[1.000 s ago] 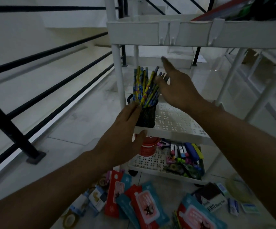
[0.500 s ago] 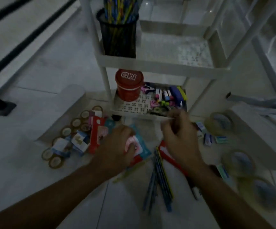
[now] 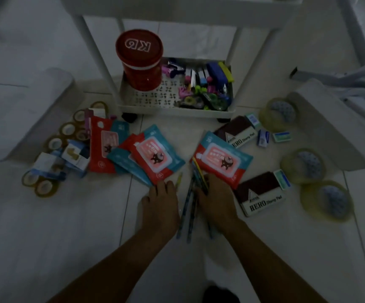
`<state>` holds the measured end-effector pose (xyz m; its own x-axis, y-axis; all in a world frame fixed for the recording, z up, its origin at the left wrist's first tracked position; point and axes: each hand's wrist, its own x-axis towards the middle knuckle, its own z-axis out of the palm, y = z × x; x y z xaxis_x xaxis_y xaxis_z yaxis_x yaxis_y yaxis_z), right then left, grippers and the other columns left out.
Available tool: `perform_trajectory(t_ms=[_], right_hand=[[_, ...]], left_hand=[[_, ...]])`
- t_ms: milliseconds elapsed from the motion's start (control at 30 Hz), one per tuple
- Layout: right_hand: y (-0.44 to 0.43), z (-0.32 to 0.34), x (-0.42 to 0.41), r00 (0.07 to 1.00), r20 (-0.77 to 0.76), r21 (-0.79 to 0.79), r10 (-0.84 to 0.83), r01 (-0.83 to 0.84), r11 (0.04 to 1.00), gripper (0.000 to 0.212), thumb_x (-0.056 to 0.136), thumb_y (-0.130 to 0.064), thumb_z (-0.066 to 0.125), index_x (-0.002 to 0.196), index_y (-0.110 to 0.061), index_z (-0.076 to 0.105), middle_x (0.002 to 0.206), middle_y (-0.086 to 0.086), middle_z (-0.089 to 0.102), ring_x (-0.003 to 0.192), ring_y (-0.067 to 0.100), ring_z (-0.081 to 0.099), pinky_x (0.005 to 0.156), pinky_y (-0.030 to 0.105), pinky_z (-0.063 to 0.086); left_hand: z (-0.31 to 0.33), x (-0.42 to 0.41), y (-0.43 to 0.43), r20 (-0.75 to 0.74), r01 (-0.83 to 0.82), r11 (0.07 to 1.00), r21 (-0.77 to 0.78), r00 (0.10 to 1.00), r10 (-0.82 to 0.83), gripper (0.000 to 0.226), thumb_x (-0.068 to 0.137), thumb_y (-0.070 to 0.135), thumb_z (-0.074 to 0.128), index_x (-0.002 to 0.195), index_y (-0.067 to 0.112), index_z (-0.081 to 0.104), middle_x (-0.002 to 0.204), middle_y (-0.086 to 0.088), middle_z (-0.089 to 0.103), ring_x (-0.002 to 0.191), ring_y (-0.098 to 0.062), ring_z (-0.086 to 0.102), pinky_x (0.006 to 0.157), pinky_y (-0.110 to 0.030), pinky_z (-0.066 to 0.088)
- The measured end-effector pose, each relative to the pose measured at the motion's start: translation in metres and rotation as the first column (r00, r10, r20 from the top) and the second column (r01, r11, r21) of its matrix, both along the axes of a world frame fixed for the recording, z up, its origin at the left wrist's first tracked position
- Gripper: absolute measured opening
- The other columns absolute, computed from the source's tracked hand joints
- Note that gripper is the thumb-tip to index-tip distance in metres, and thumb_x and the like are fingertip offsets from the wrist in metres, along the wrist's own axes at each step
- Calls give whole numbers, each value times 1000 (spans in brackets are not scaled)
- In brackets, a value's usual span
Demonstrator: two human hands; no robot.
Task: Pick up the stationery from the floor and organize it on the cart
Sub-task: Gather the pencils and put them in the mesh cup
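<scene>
Showing red with white "KB" lettering: the lidded canister (image 3: 139,60). Wearing teal and red with a pink panel and a black figure: the wipes packs (image 3: 222,159). Showing dark brown over white with black "HERO" lettering: the stamp pads (image 3: 261,193). Running blue and yellow: the pencils (image 3: 190,206).

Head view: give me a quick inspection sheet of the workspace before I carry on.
Surface: pale tiled floor, dim light.
Job's things: loose pencils on the floor between the hands; wipes packs, stamp pads and tape rolls scattered about.
Cart: bottom shelf holds a red tub and small coloured stationery.
Clutter: small boxes at left.
Grippers: left hand flat beside the pencils; right hand closing on them, grasp unclear.
Cables: nothing seen.
Surroundings: nothing seen.
</scene>
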<state>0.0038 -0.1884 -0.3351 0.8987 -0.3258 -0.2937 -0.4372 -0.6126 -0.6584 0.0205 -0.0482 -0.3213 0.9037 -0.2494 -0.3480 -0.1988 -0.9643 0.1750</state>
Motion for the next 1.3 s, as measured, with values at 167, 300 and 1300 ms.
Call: perform_trajectory(t_ms=[167,300,1300], right_hand=[[-15,9,5,1000,20,64,-2,1,998,16,89,-16,64,74,-15,58,62,-11,51,56,0,47,49,7,37],[-14,10,0,996,-26,200,-84,87,976,14,89,-12,61,75,-9,61,67,1,62,61,10,58,54,16,45],[-30,16,-7,943,-198,422,-267,327,846,15,94,-20,58,108,-13,61,87,3,66,73,14,64,53,15,50]], left_hand=[[-7,2,-6,-78,-45,979,-199,997,30,25,83,-3,47,106,6,48,114,-14,49,103,-26,48,77,-32,41],[-4,6,-11,-148,-146,911,-386,984,95,8,85,-1,49,92,3,51,100,-19,52,92,-31,53,69,-35,42],[-26,10,-52,-125,212,975,-72,967,-220,18,71,20,52,55,17,60,55,0,54,41,-12,49,32,-15,28]])
